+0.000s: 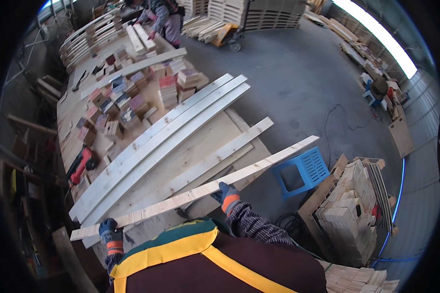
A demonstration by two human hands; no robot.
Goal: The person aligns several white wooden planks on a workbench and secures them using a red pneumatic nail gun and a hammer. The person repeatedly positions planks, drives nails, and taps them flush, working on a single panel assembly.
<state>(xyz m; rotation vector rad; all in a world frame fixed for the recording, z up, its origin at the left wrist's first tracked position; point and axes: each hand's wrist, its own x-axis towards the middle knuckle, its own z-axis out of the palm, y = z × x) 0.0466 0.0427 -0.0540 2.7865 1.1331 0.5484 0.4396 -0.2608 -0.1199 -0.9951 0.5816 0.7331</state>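
Observation:
I hold a long, narrow wooden plank (181, 199) slantwise above the near edge of the worktable. My left hand (110, 230), in a blue-grey glove with an orange cuff, is closed around it near its left end. Farther along, right of its middle, my right hand (226, 194) in a matching glove grips the same plank. Just beyond lies a separate plank (215, 158) on the plywood tabletop (168, 163). Several long pale boards (166, 129) rest side by side past that. A dark tool, partly hidden, lies under the held plank near my right hand.
Wooden blocks (138, 104) crowd the table's far part, near a red and black nail gun (85, 160). A blue plastic stool (310, 168) and stacked wood blocks (349, 215) stand right. Another person (166, 22) works at the far end, near a yellow pallet jack (225, 34).

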